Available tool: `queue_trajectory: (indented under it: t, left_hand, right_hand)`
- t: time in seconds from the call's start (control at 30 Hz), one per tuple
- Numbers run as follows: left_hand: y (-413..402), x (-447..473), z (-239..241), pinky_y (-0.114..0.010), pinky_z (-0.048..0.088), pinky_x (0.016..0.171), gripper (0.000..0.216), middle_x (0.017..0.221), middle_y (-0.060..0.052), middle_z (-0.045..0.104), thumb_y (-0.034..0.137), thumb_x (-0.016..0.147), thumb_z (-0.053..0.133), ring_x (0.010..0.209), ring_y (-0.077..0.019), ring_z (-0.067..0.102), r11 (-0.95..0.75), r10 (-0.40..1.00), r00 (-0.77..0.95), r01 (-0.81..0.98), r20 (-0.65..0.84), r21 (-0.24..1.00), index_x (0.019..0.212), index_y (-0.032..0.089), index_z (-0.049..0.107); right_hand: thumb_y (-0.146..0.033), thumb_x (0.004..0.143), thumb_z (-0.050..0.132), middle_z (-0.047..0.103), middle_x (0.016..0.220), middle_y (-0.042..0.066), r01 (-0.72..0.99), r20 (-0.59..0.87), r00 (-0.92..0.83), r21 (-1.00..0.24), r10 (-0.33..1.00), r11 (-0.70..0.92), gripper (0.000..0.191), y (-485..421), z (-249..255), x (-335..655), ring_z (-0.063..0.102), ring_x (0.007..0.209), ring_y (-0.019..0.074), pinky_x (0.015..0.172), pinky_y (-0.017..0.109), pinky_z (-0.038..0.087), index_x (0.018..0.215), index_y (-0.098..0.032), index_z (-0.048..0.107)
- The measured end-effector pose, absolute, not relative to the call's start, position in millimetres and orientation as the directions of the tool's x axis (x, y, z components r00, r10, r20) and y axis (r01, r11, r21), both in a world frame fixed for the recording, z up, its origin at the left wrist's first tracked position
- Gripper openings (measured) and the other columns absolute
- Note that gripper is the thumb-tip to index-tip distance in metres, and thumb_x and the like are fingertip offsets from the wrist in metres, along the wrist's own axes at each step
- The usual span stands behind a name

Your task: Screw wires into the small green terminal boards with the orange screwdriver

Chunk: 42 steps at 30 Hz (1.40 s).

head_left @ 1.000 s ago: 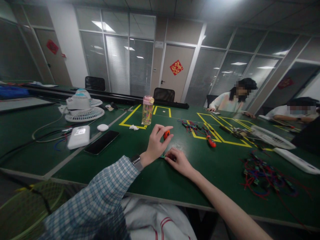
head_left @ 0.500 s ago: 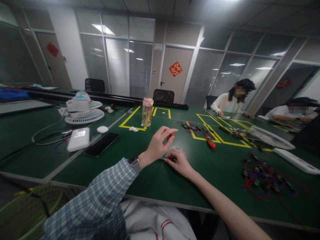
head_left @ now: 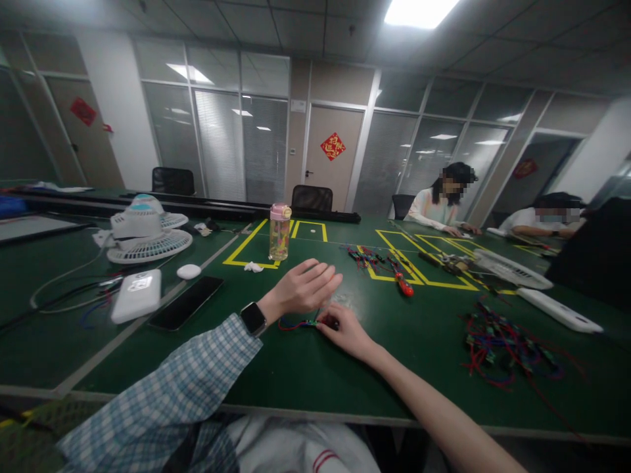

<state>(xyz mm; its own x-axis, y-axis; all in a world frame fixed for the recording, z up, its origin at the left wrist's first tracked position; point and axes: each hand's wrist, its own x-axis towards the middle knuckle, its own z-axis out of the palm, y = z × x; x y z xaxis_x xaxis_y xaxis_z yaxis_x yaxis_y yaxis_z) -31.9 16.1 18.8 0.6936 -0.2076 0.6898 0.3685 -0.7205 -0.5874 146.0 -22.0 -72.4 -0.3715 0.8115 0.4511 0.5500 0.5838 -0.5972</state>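
My left hand (head_left: 303, 287) hovers palm down just above the green table (head_left: 305, 374), fingers pressed together and slightly curled; what they hold is hidden. A watch sits on that wrist. Just below and to the right of it, my right hand (head_left: 346, 328) rests on the table and pinches a small wired part (head_left: 323, 322). The part's red and blue leads (head_left: 294, 324) trail left across the table.
A pink-lidded bottle (head_left: 279, 231) stands behind my hands. A phone (head_left: 186, 302), a white power bank (head_left: 137, 295) and a fan (head_left: 142, 230) lie to the left. To the right are a red-handled screwdriver (head_left: 403, 286) and a tangle of wires (head_left: 503, 341). Two people (head_left: 446, 200) sit far right.
My left hand has dropped and turned palm down over the part; the orange tool it pinched no longer shows. My head has tilted up and turned slightly right. My right hand stays put.
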Motion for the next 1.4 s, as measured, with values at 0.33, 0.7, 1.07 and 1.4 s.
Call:
queue_trajectory:
  t: [0.33,0.7,1.07,1.4]
  left_hand:
    - [8.7,-17.8,23.3,-0.036,0.046,0.086,0.028,0.096,-0.008,0.066,0.02,0.094,0.042,0.088,-0.0183,0.061,-0.737,-0.12,0.686,0.422,0.718,-0.527,0.12,0.013,0.05]
    - [8.4,-19.2,24.3,-0.036,0.045,0.081,0.023,0.09,-0.008,0.065,0.022,0.093,0.039,0.084,-0.0187,0.058,-0.772,-0.076,0.668,0.43,0.74,-0.468,0.107,0.014,0.056]
    - [7.1,-14.6,17.2,-0.034,0.047,0.079,0.022,0.086,-0.006,0.063,0.021,0.09,0.047,0.083,-0.0178,0.057,-0.918,0.097,0.529,0.375,0.843,-0.129,0.105,0.018,0.063]
    - [9.2,-14.8,20.4,-0.034,0.051,0.087,0.031,0.106,-0.008,0.07,0.025,0.094,0.042,0.099,-0.0183,0.064,-0.632,0.641,0.486,-0.105,0.594,0.768,0.118,0.02,0.062]
  right_hand:
    - [-0.008,0.076,0.061,0.056,0.073,0.0,0.568,0.435,-0.375,-0.59,0.819,0.574,0.009,-23.2,-68.6,144.6,0.051,0.064,0.0124,0.061,0.024,0.041,0.075,-0.017,0.061]
    - [-0.009,0.076,0.061,0.057,0.074,0.001,0.579,0.435,-0.369,-0.583,0.821,0.569,0.008,-22.2,-70.8,145.7,0.051,0.064,0.0126,0.06,0.024,0.041,0.076,-0.017,0.062]
    - [-0.009,0.076,0.061,0.057,0.074,0.0,0.577,0.435,-0.37,-0.585,0.821,0.57,0.007,-22.5,-70.1,146.0,0.051,0.064,0.0126,0.06,0.024,0.042,0.075,-0.016,0.062]
    - [-0.013,0.079,0.062,0.056,0.075,0.001,0.58,0.419,-0.376,-0.59,0.827,0.562,0.004,-23.7,-69.2,147.1,0.053,0.065,0.0129,0.061,0.024,0.043,0.078,-0.016,0.064]
